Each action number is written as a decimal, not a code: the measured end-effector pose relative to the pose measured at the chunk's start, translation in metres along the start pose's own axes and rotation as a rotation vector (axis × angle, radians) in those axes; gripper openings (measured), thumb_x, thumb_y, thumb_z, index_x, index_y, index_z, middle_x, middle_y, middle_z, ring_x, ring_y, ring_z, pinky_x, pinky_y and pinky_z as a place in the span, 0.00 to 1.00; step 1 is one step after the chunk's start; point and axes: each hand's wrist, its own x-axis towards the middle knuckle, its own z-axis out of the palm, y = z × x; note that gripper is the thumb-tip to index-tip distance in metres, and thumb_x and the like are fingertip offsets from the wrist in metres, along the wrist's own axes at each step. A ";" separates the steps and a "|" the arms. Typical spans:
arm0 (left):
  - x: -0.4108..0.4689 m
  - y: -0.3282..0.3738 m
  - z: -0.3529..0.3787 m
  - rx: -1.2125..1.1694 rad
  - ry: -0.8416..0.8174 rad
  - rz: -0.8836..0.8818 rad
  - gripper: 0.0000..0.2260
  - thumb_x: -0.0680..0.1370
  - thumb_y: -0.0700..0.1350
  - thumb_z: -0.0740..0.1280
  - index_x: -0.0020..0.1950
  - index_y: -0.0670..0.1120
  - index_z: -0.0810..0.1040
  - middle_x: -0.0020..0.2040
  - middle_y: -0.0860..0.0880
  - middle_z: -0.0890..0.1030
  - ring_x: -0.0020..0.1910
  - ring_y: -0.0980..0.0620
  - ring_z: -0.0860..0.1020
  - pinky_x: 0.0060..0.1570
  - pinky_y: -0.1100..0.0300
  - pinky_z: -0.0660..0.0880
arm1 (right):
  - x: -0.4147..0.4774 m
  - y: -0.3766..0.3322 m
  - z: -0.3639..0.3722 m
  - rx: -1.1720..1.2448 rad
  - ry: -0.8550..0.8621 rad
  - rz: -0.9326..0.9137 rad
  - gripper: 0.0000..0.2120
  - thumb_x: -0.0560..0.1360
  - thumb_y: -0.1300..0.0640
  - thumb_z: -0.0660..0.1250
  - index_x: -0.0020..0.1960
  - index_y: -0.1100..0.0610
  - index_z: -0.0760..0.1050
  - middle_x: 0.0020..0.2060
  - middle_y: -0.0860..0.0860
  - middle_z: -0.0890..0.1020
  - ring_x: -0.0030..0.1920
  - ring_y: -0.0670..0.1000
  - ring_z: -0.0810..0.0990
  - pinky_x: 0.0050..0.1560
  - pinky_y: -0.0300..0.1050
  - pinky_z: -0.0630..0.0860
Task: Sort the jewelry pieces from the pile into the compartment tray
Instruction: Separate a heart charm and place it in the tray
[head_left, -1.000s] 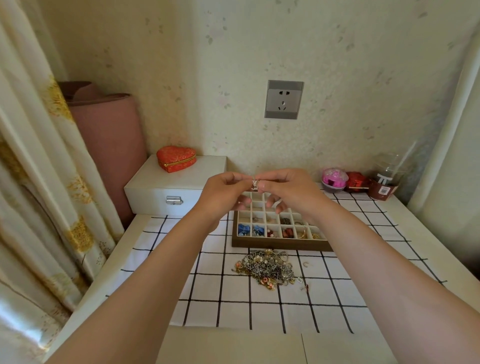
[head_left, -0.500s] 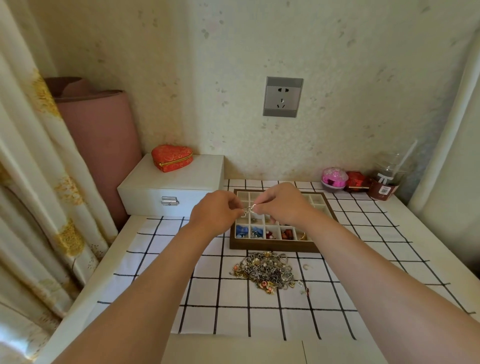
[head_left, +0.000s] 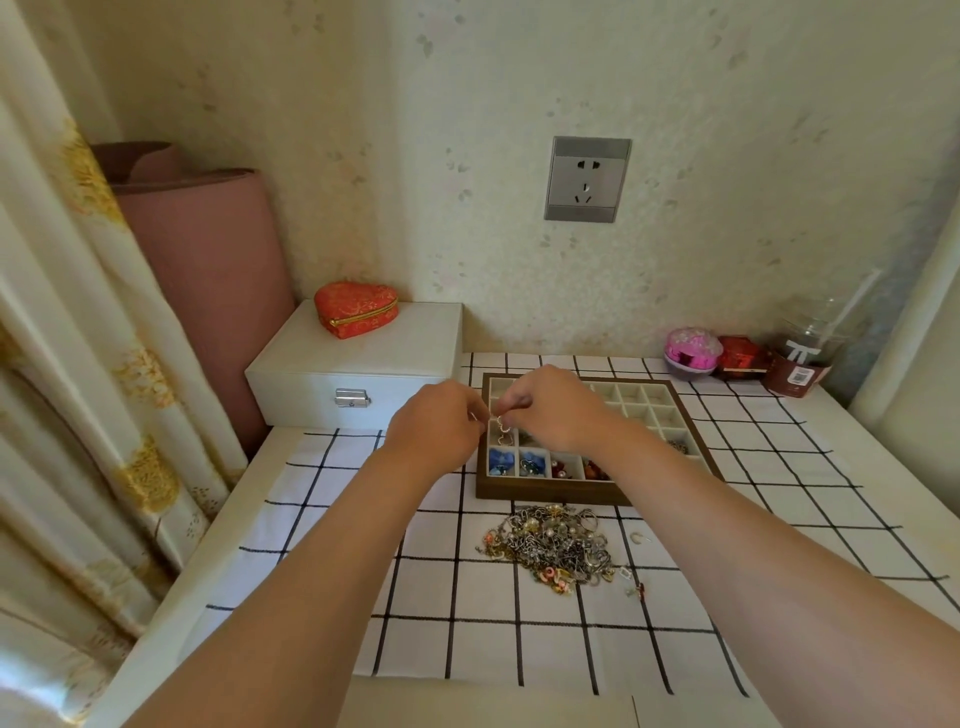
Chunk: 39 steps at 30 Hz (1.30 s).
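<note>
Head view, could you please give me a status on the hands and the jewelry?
Left hand and right hand both pinch one silver piece above the tray, left side. Pile on cloth, just before tray. Nothing in the way.

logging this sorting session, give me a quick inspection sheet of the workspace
surface: white cloth with black grid
job's things: compartment tray, near row holds pieces; jewelry pile in front of it
clutter: white box with heart case on top; pink ball, red box, cup at back right
hands: left hand and right hand pinch a small silver piece over the tray
cables: nothing seen
surroundings: wall socket, curtain, pink roll
</note>
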 end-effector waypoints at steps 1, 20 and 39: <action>-0.001 -0.002 -0.001 0.019 -0.006 -0.005 0.08 0.79 0.44 0.66 0.55 0.53 0.83 0.56 0.50 0.82 0.54 0.50 0.79 0.53 0.54 0.78 | -0.002 -0.001 0.001 -0.009 -0.009 -0.012 0.09 0.78 0.59 0.70 0.57 0.53 0.84 0.55 0.48 0.85 0.51 0.43 0.81 0.62 0.45 0.76; -0.015 0.002 0.002 0.132 -0.181 0.137 0.15 0.82 0.52 0.60 0.69 0.58 0.74 0.62 0.49 0.75 0.61 0.48 0.75 0.56 0.55 0.71 | -0.017 0.000 0.000 -0.399 -0.098 -0.065 0.19 0.78 0.62 0.62 0.61 0.45 0.82 0.58 0.51 0.75 0.51 0.52 0.78 0.49 0.47 0.76; -0.052 0.030 0.002 -0.093 -0.213 0.325 0.05 0.77 0.46 0.69 0.50 0.54 0.83 0.45 0.59 0.81 0.42 0.64 0.76 0.47 0.62 0.75 | -0.089 0.013 -0.046 -0.252 -0.166 -0.015 0.09 0.75 0.56 0.71 0.45 0.41 0.83 0.38 0.38 0.80 0.40 0.37 0.77 0.40 0.33 0.71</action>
